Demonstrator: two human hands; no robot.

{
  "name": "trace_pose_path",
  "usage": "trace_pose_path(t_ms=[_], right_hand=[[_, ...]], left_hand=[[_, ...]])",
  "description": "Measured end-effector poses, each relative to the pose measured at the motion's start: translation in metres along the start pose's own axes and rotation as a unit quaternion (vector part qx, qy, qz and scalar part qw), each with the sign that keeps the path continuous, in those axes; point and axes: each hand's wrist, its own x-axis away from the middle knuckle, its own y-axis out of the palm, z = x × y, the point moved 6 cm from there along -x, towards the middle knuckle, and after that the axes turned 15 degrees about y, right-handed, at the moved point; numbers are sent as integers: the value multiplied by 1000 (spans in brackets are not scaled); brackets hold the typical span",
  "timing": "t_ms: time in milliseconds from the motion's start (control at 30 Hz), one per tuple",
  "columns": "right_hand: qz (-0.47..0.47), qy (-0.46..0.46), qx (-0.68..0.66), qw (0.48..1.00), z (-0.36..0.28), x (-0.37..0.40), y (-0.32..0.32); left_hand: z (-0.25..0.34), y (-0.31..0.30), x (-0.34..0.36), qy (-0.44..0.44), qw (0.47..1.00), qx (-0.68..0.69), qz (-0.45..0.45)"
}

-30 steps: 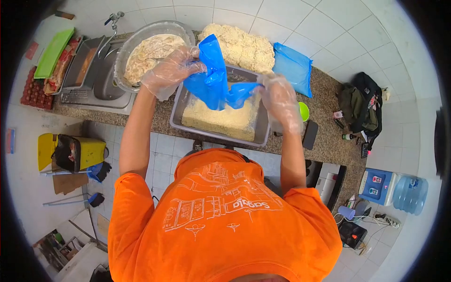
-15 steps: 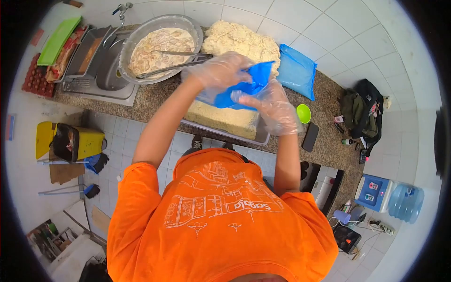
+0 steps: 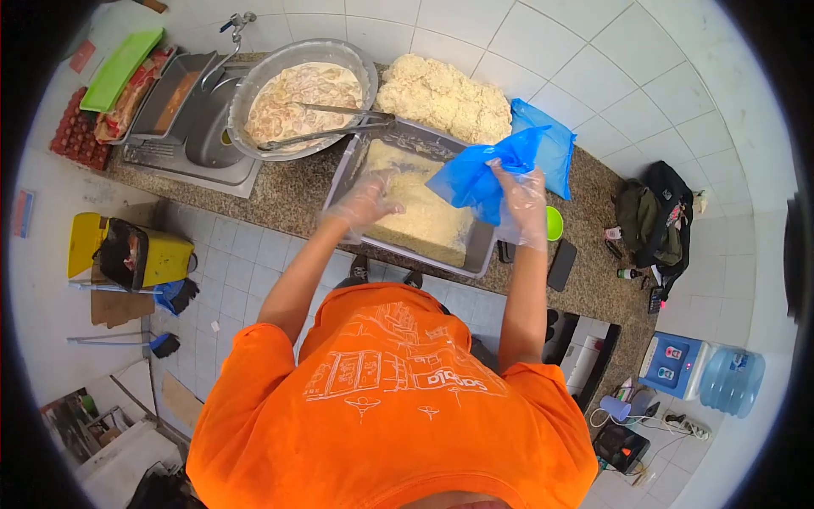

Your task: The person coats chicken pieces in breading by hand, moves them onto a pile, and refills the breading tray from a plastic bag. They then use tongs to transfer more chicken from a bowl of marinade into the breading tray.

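My right hand (image 3: 526, 202), in a clear plastic glove, grips a blue plastic bag (image 3: 482, 178) that hangs over the right side of a grey tray. My left hand (image 3: 366, 205), also gloved, is open above the tray's left front part and holds nothing. Pale yellow crumbs (image 3: 424, 222) fill much of the grey tray (image 3: 480, 254). Behind the tray stands a large round basin (image 3: 370, 69) of pieces in creamy batter (image 3: 297, 89). Metal tongs (image 3: 339, 110) lie across its rim, their end at the tray's corner.
A heap of coated pieces (image 3: 445, 95) and a flat blue packet (image 3: 551, 144) lie along the wall. Right of the tray are a green bowl (image 3: 554, 224) and a dark phone (image 3: 561, 265). A sink (image 3: 212, 127) and egg trays (image 3: 78, 136) stand left.
My hands have moved apart. My left hand has let go of the blue bag and moved left over the tray; my right hand has carried the bag right, uncovering the crumbs.
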Motion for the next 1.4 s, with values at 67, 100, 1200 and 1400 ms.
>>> trace_pose_path(t_ms=[67,100,1200,1400], right_hand=[[-43,-23,-68,996,-10,0,-6],[-56,-29,-71,996,-15,3,-9],[-49,73,-104,991,48,-28,-64],[72,8,201,977,-55,22,-3]], left_hand=[[-8,13,-3,-27,998,48,9],[-14,21,-3,-56,994,97,16],[56,-87,0,56,944,266,188],[66,-83,-18,118,965,97,214]])
